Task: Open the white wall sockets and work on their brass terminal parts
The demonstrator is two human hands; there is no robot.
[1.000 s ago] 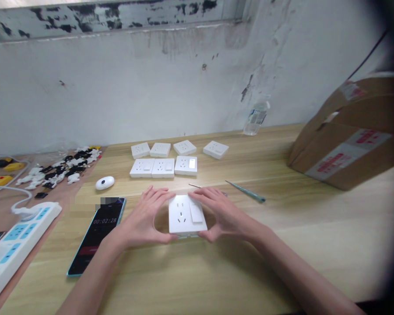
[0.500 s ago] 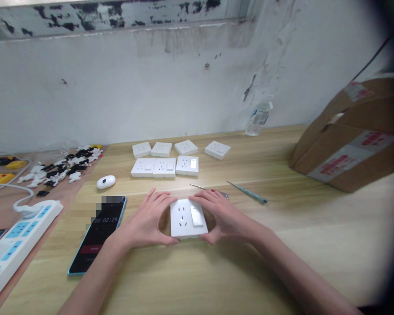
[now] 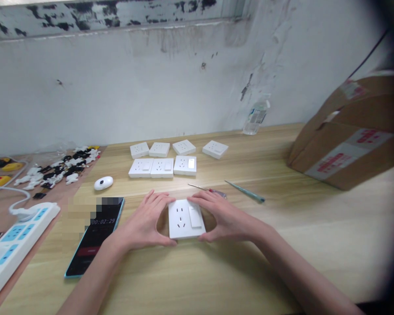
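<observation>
**Two hands gripping a white socket panel on the table**

The left hand (image 3: 144,223) and the right hand (image 3: 225,217) are curling around the white socket panel (image 3: 185,218), thumbs at its near edge and fingers at its far edge. The panel is lying face up on the wooden table (image 3: 282,245), in front of the person. A phone (image 3: 96,236) is lying to its left, and two screwdrivers (image 3: 228,191) are resting just behind the right hand.

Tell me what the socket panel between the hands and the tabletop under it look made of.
The socket panel looks like smooth white moulded plastic: even colour, soft sheen, crisp slots. The tabletop shows pale streaked wood grain with a matte finish; solid wood or laminate, I cannot tell.
</observation>
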